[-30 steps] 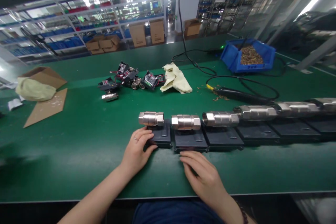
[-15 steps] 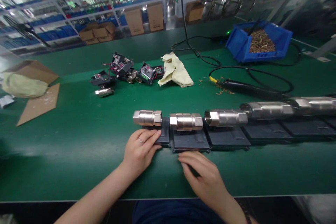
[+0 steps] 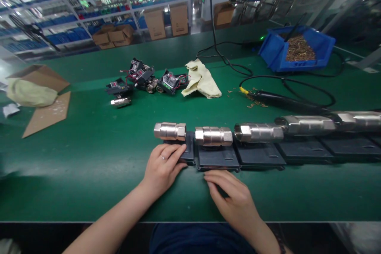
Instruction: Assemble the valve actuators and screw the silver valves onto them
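Note:
Along the front of the green bench runs a row of flat black housings, each with a shiny metal hex-ended fitting behind it. My left hand (image 3: 163,167) is closed on the leftmost black housing (image 3: 189,151), fingers over its top and thumb at the front edge; its metal fitting (image 3: 170,131) lies just beyond the fingers. My right hand (image 3: 229,191) rests by the front edge of the second black housing (image 3: 218,159), fingers curled and tips meeting the thumb. Whether anything is pinched there is hidden. Behind that housing sits another metal fitting (image 3: 213,136).
Several wired assemblies (image 3: 141,74) lie at the back beside a pale yellow cloth (image 3: 202,81). A black corded tool (image 3: 285,101) lies behind the row, near scattered small screws (image 3: 256,104). A blue bin (image 3: 309,66) of screws stands back right; cardboard (image 3: 49,117) lies left.
The whole view has shifted slightly, with the bench contents appearing a little further right. Both hands keep the same places relative to the housings.

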Demonstrator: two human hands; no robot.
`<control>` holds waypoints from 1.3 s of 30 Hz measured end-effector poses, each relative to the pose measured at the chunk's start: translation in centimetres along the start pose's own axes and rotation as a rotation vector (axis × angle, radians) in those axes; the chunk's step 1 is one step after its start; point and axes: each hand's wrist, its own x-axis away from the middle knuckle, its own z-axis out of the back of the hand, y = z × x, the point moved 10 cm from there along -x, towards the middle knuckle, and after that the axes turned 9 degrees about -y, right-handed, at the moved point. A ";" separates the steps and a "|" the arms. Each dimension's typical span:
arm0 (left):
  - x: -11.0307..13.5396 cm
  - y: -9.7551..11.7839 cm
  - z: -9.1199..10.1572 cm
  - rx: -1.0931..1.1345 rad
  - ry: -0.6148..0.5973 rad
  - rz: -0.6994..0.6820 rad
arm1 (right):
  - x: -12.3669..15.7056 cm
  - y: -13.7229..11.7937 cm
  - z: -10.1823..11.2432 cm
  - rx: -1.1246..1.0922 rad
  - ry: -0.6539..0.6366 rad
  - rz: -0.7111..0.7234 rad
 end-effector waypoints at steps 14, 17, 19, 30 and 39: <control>0.4 -0.2 -0.1 0.016 0.027 0.004 | 0.2 0.3 0.1 0.009 0.037 0.005; 0.5 -0.4 0.0 0.014 0.034 0.020 | 0.2 0.3 0.3 0.004 0.045 0.000; 0.6 -0.6 0.1 0.014 0.043 0.028 | 0.2 0.3 0.3 0.003 0.049 -0.001; 0.3 -1.0 0.2 0.047 0.044 0.045 | 0.0 0.3 0.3 -0.026 0.048 -0.019; 2.2 0.6 2.3 0.055 0.074 0.043 | 0.3 -2.0 1.4 -0.044 0.097 0.139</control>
